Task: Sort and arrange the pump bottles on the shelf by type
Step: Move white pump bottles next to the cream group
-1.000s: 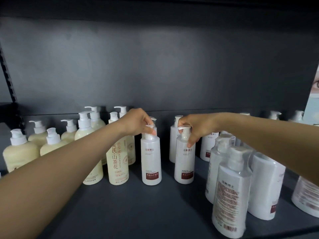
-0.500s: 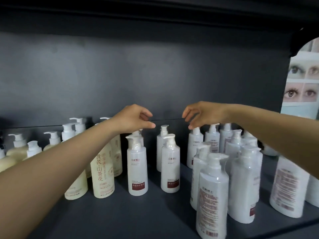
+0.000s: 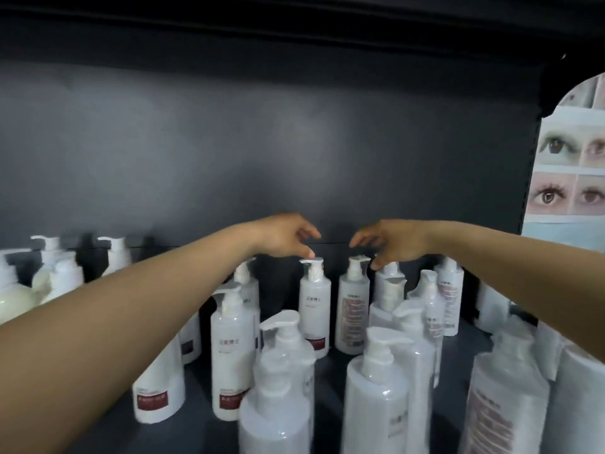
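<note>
Dark shelf (image 3: pixel 343 371) with black back panel, crowded with white pump bottles; cream ones far left (image 3: pixel 16 299). Left hand (image 3: pixel 288 237) above white bottle (image 3: pixel 314 303), fingers loosely curled, grip holding nothing, thumb just over the pump. Right hand (image 3: pixel 389 242) above neighbouring bottle (image 3: pixel 353 309), fingers relaxed, fingertip near its pump, contact unclear. Frame blurred.

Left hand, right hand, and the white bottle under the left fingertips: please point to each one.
left hand (image 3: pixel 284 236), head view, on the back of the hand.
right hand (image 3: pixel 389 241), head view, on the back of the hand.
white bottle (image 3: pixel 314 301), head view, on its body.
</note>
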